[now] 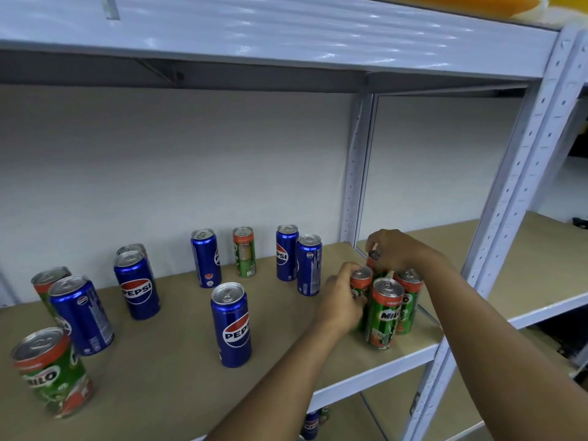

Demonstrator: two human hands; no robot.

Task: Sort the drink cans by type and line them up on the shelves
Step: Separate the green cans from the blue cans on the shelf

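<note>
- left hand [342, 294] wrapped round a Milo can [360, 283]; right hand [393, 249] pinching the back Milo's top [373, 259]
- Pepsis [231, 324] loose across the shelf [286, 354]

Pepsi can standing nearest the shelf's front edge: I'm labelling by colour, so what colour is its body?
Blue, on the Pepsi can; head view.

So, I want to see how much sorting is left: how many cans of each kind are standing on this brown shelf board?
Pepsi cans: 6
Milo cans: 7
half-hidden can at the back left, kind unclear: 1
Total: 14
</note>
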